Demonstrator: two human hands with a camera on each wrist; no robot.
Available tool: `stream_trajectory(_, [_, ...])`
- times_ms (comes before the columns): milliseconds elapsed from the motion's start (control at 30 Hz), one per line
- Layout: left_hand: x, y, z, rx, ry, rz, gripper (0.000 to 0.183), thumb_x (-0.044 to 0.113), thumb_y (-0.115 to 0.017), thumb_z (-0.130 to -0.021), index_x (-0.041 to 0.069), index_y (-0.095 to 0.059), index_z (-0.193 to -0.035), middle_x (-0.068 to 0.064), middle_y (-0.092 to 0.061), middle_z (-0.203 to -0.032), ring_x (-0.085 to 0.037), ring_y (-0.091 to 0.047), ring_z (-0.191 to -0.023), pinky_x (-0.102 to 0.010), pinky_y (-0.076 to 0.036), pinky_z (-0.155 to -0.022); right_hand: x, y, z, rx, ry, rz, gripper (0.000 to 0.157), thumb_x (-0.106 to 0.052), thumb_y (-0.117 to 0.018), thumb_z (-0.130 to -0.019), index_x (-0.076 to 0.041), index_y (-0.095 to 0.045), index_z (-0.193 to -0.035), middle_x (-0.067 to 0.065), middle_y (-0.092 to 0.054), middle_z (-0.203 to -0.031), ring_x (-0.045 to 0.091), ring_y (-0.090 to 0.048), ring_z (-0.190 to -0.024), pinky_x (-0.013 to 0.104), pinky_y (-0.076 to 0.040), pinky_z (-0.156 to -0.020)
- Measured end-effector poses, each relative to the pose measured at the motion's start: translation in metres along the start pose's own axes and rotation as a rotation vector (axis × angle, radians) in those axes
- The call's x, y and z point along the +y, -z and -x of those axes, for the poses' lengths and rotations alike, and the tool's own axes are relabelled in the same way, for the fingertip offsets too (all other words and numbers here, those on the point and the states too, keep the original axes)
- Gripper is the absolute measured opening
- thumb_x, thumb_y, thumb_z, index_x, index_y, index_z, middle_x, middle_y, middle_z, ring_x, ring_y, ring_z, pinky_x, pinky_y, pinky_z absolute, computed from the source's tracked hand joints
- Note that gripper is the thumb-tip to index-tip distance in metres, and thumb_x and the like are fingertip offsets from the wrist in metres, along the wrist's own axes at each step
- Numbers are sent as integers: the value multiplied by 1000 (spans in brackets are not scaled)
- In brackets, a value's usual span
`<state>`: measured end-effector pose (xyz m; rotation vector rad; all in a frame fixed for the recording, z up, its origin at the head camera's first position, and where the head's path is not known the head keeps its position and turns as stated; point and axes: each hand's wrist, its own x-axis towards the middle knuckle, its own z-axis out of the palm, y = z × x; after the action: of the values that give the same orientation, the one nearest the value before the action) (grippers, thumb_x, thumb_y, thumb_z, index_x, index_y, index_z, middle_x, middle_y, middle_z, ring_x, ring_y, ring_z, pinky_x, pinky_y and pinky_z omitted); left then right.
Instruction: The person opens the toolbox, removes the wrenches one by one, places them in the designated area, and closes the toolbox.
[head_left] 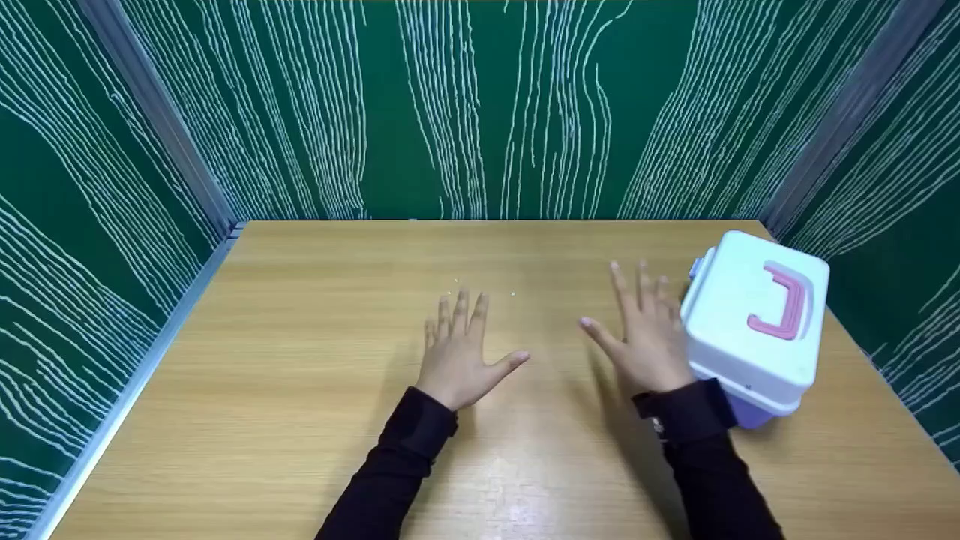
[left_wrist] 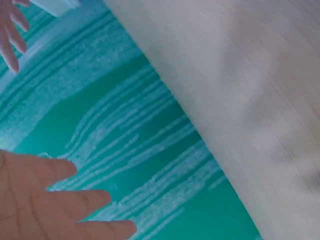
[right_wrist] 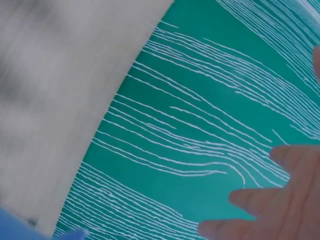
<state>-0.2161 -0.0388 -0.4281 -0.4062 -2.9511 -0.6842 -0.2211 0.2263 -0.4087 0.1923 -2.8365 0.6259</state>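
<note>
Fingers spread, my left hand (head_left: 457,360) is held over the middle of the wooden table (head_left: 262,360), palm down and holding nothing. To its right my right hand (head_left: 651,337) is spread in the same way, also with nothing in it. Close beside the right hand stands a white storage box (head_left: 735,300) with a pink handle (head_left: 791,304) folded flat on its lid and a purple base (head_left: 746,412). Several tiny white specks (head_left: 513,294) lie on the tabletop just beyond the left fingertips. The wrist views show the spread fingers against the green wall.
Green walls (head_left: 495,112) with wavy white lines rise behind the table and on both sides. Grey metal posts (head_left: 161,112) stand at the back corners. A blue latch (head_left: 696,268) sticks out from the box's left side.
</note>
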Motion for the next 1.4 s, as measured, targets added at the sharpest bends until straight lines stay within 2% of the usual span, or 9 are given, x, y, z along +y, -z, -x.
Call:
stream_trajectory(200, [21, -5, -6, -30, -83, 126, 102, 77, -46, -84, 16, -11, -159, -12, -6, -165, -34, -2, -152, -54, -9, -123, 16, 25, 11, 81, -2, -94, 87, -55, -52, -95, -23, -2, -159, 19, 8, -163, 53, 6, -145, 75, 0, -111])
stream_trajectory(367, [39, -18, -9, -99, -139, 229, 104, 79, -44, -84, 17, -8, -159, -5, -3, -166, -28, -1, -153, -49, -7, -123, 38, 44, 23, 126, -11, -90, 84, -50, -54, -96, -17, -9, -159, 29, -2, -161, 60, 0, -142, 77, -1, -109])
stream_trajectory(467, [52, -27, -12, -144, -162, 283, 104, 78, -47, -83, 19, -6, -159, -2, -3, -166, -26, -2, -153, -49, -10, -123, 56, 55, 29, 116, -39, -70, 83, -49, -52, -97, -14, -8, -159, 32, -2, -159, 62, 2, -141, 77, 0, -109])
stream_trajectory(600, [72, -38, -19, -185, -223, 290, 105, 75, -52, -83, 19, -5, -159, -1, -4, -166, -25, -4, -153, -49, -14, -122, 80, 69, 36, 69, -118, -63, 85, -51, -47, -99, -13, 0, -158, 31, 7, -159, 58, 7, -143, 75, 3, -111])
stream_trajectory(733, [92, -48, -27, -218, -286, 266, 108, 76, -53, -82, 19, -4, -159, 0, -3, -166, -24, -4, -153, -48, -15, -122, 103, 78, 39, 61, -197, -71, 86, -53, -46, -98, -15, 3, -158, 27, 11, -161, 57, 14, -142, 78, 6, -107])
stream_trajectory(867, [111, -58, -34, -287, -294, 304, 108, 75, -55, -81, 22, -1, -158, 4, 2, -165, -23, -2, -153, -47, -15, -123, 123, 83, 43, 41, -286, -96, 89, -56, -46, -97, -17, 6, -158, 28, 18, -159, 60, 21, -136, 81, 7, -101])
stream_trajectory(1000, [129, -68, -41, -353, -290, 378, 106, 69, -59, -83, 22, -2, -159, 3, 1, -166, -20, -1, -153, -41, -14, -123, 136, 86, 48, -8, -357, -182, 92, -58, -43, -97, -17, 15, -155, 28, 24, -156, 57, 24, -137, 82, 4, -100])
stream_trajectory(1200, [150, -82, -48, -378, -338, 541, 97, 55, -67, -86, 24, -11, -158, 1, -13, -165, -14, -10, -152, -35, -16, -123, 147, 87, 53, -42, -390, -314, 91, -56, -40, -99, -18, 21, -153, 24, 26, -157, 54, 18, -143, 80, 1, -104])
stream_trajectory(1400, [164, -92, -50, -442, -281, 658, 99, 51, -69, -86, 29, -6, -158, 6, -8, -165, -10, -13, -151, -34, -22, -120, 152, 88, 57, -75, -459, -476, 93, -57, -38, -99, -20, 31, -148, 16, 32, -156, 48, 23, -143, 75, 5, -108])
